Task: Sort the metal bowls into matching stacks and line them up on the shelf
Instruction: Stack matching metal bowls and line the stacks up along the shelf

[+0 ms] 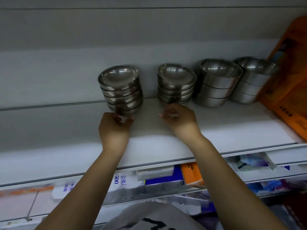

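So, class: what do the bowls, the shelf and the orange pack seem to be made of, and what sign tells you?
Bowls: metal, probably stainless steel, polished; bright mirror-like highlights. Shelf: white and matt, painted metal or laminate; the look leaves it open. Orange pack: perhaps printed plastic film, slightly glossy; too blurred to be sure.

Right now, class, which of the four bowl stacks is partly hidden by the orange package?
The rightmost stack: the orange package covers its right edge. The other three stand clear of it, further left.
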`<move>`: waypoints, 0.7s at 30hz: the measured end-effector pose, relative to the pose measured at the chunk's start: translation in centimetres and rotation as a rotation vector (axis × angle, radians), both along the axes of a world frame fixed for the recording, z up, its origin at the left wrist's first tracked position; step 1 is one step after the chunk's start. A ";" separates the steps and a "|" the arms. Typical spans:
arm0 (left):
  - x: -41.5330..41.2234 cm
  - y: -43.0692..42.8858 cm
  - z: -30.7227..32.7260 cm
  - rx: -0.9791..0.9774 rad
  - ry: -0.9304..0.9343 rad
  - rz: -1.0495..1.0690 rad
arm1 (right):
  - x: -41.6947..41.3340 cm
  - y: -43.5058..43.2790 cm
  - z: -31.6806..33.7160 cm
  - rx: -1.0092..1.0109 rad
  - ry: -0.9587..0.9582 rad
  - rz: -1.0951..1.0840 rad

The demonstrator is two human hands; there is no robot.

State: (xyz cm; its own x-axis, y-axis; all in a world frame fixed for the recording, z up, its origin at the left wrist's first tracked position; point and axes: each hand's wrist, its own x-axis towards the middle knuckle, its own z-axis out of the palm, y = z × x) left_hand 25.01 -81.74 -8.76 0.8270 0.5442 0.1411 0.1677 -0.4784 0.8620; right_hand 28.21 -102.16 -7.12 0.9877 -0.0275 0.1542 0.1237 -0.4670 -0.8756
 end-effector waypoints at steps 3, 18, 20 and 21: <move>-0.4 -2.1 -0.3 0.104 0.001 -0.041 | -0.2 -3.8 0.0 -0.229 -0.022 -0.038; 5.2 -9.3 0.9 0.274 0.057 -0.451 | 3.1 -8.8 -0.5 -0.358 0.047 0.110; 5.5 -9.2 1.0 0.274 0.042 -0.457 | 3.7 -8.7 -0.6 -0.387 0.021 0.141; 5.5 -9.2 0.9 0.271 0.039 -0.458 | 3.9 -8.6 -0.7 -0.390 0.010 0.148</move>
State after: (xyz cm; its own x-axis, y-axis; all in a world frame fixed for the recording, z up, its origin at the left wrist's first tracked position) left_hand 30.52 -90.93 -7.85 0.9788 0.0743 0.1911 -0.0813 -0.7148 0.6946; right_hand 32.06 -110.81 -7.83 0.9781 0.1730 0.1153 0.2064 -0.7417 -0.6381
